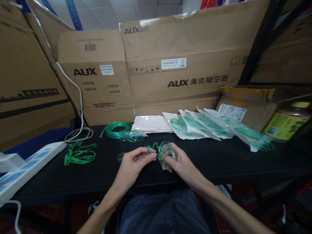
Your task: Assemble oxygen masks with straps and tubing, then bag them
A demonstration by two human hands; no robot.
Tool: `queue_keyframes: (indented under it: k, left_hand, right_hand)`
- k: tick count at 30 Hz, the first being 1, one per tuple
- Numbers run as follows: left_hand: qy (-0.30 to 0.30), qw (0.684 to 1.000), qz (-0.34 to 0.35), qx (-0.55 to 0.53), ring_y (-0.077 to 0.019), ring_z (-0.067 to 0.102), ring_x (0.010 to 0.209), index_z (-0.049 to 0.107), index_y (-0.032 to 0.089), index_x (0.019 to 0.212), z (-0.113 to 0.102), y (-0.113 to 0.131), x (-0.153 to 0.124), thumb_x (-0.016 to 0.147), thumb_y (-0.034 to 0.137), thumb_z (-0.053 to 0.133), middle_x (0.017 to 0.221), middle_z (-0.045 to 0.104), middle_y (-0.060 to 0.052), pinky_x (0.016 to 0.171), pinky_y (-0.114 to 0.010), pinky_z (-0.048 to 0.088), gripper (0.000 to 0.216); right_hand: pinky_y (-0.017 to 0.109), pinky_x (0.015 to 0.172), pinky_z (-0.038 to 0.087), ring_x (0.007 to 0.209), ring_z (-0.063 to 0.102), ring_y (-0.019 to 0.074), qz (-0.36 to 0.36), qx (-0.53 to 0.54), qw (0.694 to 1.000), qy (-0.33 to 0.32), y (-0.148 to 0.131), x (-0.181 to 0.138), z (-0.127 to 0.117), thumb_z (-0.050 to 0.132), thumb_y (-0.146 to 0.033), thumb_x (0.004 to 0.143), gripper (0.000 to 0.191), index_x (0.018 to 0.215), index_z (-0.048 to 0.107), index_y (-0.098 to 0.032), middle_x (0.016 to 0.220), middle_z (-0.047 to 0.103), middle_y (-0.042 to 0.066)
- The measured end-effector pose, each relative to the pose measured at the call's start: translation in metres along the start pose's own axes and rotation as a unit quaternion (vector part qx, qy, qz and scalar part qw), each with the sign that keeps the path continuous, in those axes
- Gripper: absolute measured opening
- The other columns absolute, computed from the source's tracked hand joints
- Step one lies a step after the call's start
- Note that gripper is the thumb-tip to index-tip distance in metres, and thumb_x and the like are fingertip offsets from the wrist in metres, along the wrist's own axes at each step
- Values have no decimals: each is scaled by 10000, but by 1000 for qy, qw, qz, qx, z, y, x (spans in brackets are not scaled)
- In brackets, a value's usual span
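My right hand point(177, 160) grips a clear plastic face mask point(163, 148), its fingers around and inside the shell. A green elastic strap point(151, 149) runs from the side of the mask to my left hand point(136, 159), pinched between thumb and fingers. Both hands are close together above the front part of the black table. Behind them lie a coil of green tubing point(117, 129) and more clear plastic pieces point(133, 136). A heap of green elastic straps point(80, 154) rests to the left. Part of the mask is covered by my right fingers.
White-backed packets point(185, 126) holding green tubing overlap along the back right, beside a white packet stack point(152, 124). A power strip point(34, 165) with a white cord sits left. Cardboard panels point(151, 87) wall the back of the table point(219, 159). A yellow-labelled bottle point(287, 122) stands right.
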State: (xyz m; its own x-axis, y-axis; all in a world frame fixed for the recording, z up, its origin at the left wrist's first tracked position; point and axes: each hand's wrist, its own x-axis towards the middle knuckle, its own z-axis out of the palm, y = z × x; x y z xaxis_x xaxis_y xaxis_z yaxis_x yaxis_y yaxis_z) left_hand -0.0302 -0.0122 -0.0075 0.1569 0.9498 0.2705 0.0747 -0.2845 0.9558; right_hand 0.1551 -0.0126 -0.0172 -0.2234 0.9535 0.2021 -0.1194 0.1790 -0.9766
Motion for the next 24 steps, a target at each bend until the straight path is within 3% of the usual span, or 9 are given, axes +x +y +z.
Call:
queue_keyframes:
  k: [6,14,24]
  left_hand:
    - [-3,1000,4,27,-166,715,760,753,155,859,2,-4,-3,780,331,766,800,763,-29,752,-236,571,194]
    - [14,985,78,151,-139,654,645,733,167,849,5,-3,-10,847,313,703,715,702,1,660,-222,544,149]
    - [25,987,86,132,-142,665,667,718,162,838,4,-6,-10,842,312,712,788,728,-21,668,-226,556,151]
  right_hand:
    - [219,463,325,486,461,91,9,15,1000,5,-1,0,1,626,-296,821,168,860,488,-209,599,564,-61]
    - [218,478,351,511,494,94,-19,-5,1000,14,7,0,0,630,-268,841,140,859,500,-219,638,565,-61]
    - [233,542,418,583,537,119,-26,-34,998,35,13,0,0,641,-246,845,126,869,519,-229,693,557,-54]
